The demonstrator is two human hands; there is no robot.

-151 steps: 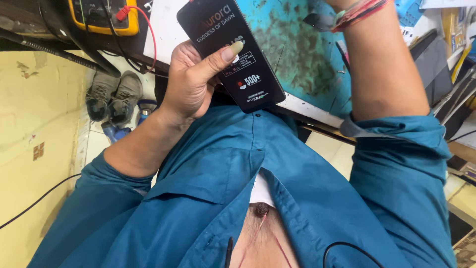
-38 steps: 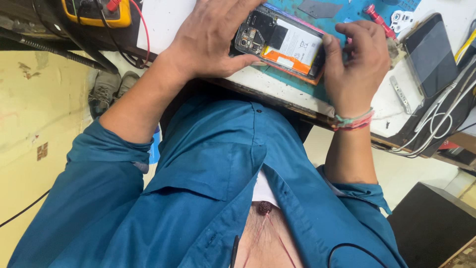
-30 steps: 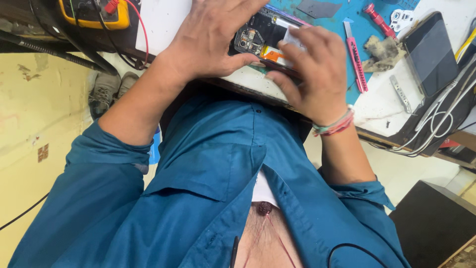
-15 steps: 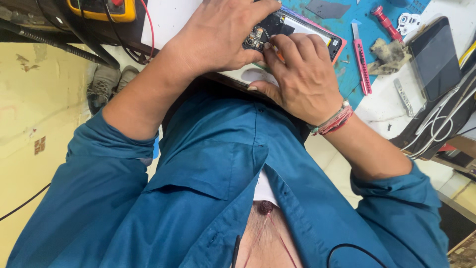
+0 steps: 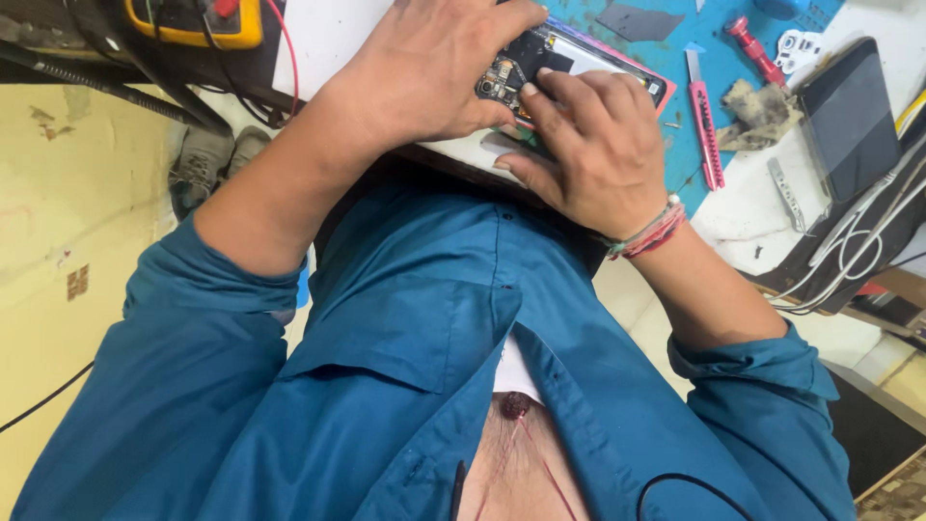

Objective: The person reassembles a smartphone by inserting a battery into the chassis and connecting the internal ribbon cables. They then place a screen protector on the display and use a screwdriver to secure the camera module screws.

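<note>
An opened phone (image 5: 569,58) with its back removed lies on the blue work mat (image 5: 694,48) at the bench edge, circuit board and battery exposed. My left hand (image 5: 424,68) rests over its left end and grips it. My right hand (image 5: 588,145) lies over the phone's near side, fingers curled, with the fingertips pressing on the board near the camera module. Both forearms come out of rolled blue sleeves. A thread bracelet is on my right wrist.
A pink craft knife (image 5: 706,130), a red screwdriver (image 5: 755,50), a crumpled cloth (image 5: 757,114), metal tweezers (image 5: 786,193) and a dark phone (image 5: 849,116) lie right of the hands. A yellow multimeter (image 5: 193,19) sits at top left. White cables (image 5: 849,260) trail at right.
Five seconds ago my left hand held a dark box up. Since then the opened phone lies on the mat, and my right hand has slid left over it onto the board.
</note>
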